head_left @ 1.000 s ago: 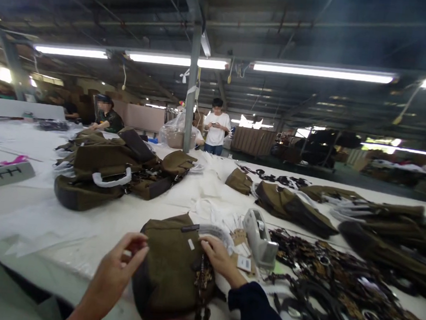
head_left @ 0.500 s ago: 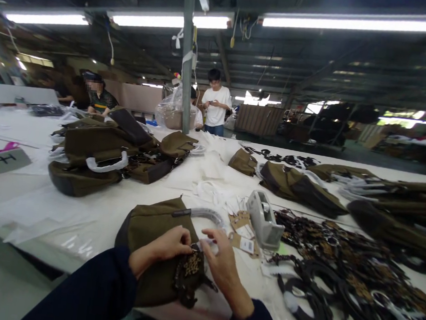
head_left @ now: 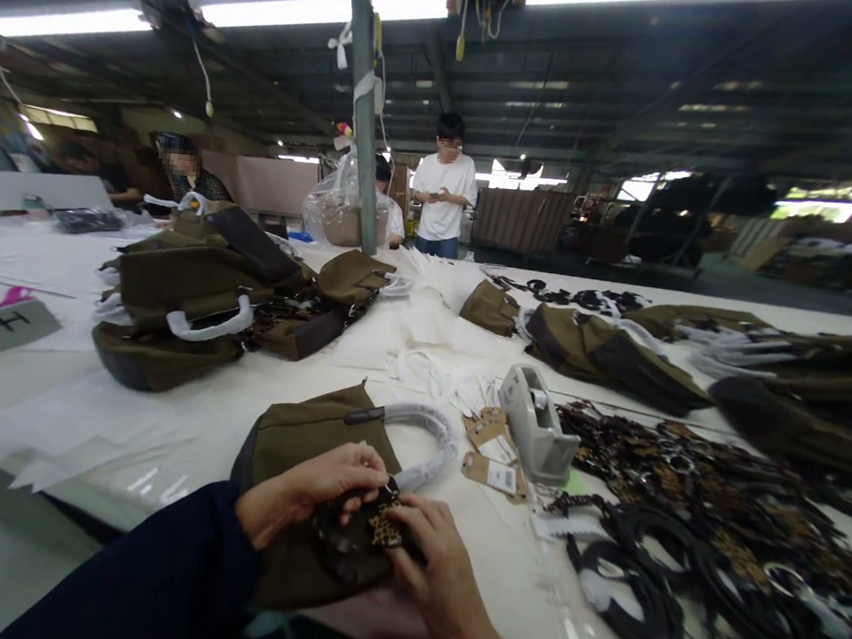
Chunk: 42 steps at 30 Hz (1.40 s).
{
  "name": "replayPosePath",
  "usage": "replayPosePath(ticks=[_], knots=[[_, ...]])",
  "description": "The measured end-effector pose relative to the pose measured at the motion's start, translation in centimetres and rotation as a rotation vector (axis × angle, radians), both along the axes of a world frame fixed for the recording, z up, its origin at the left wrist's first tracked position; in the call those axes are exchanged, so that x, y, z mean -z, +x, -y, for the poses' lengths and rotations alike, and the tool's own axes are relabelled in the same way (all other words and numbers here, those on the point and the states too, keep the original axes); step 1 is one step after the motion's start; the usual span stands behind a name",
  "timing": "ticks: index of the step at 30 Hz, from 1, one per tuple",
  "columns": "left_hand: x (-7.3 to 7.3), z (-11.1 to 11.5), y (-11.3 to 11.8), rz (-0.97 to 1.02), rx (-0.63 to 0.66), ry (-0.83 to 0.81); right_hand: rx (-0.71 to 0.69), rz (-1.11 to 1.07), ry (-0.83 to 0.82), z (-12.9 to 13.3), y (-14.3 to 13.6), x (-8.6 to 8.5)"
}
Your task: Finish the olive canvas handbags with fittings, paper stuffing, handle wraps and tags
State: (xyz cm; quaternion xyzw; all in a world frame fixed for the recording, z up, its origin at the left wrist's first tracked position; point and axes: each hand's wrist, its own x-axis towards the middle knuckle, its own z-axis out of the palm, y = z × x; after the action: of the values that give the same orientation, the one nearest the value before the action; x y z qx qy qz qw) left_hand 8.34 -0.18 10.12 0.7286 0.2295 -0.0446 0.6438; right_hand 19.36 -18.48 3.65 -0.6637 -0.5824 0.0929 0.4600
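Note:
An olive handbag point(head_left: 302, 423) with dark trim lies on the table in front of me, its handle point(head_left: 435, 426) wrapped in clear plastic. My left hand point(head_left: 324, 481) is pinched on the top of a dark bag charm point(head_left: 385, 525) with a tan patterned piece, near the base of the handle. My right hand point(head_left: 437, 557) grips the same charm from the right side, its fingers on the patterned piece. The small fastening between the fingers is too hidden to make out.
A grey tape dispenser point(head_left: 536, 426) stands to the right, beside brown tags point(head_left: 493, 452). Further right lie a heap of dark charms point(head_left: 652, 472) and coiled black straps point(head_left: 621, 600). More olive bags point(head_left: 180, 286) are piled at the back left and right. People point(head_left: 445, 191) are beyond the table.
My right hand has come down and closed on the charm, and the charm is lifted and turned. My left hand keeps its pinch near the handle base. The view has shifted slightly.

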Motion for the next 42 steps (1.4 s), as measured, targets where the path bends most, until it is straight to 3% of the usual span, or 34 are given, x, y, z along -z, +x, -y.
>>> replayPosePath(ticks=[6,10,15,19,27,31,37,42], knots=[[0.5,-1.6,-1.6,0.0,0.001,0.17,0.032,0.034,0.075,0.2,-0.4,0.4],[0.9,-1.4,-1.5,0.004,0.019,0.139,0.083,0.135,0.065,-1.0,-0.3,-1.3],[0.7,-1.2,-1.4,0.018,0.022,0.073,-0.008,0.12,0.104,-4.1,-1.3,-3.1],[0.3,-1.3,-1.7,0.029,-0.027,0.033,-0.063,0.089,0.189,-5.1,-2.4,-2.7],[-0.1,-1.0,-1.4,-0.032,-0.015,-0.155,-0.083,0.044,0.296,-4.4,-2.6,-2.2],[0.3,-1.3,-1.5,-0.054,-0.028,-0.084,-0.06,0.082,0.248,-5.0,-2.5,-1.2],[0.5,-1.6,-1.4,-0.064,0.069,-0.114,-0.093,-0.213,0.155,-4.3,-2.1,-2.5],[0.3,-1.1,-1.1,-0.032,0.116,-0.164,-0.117,-0.807,0.212,-4.6,-1.4,-3.3]])
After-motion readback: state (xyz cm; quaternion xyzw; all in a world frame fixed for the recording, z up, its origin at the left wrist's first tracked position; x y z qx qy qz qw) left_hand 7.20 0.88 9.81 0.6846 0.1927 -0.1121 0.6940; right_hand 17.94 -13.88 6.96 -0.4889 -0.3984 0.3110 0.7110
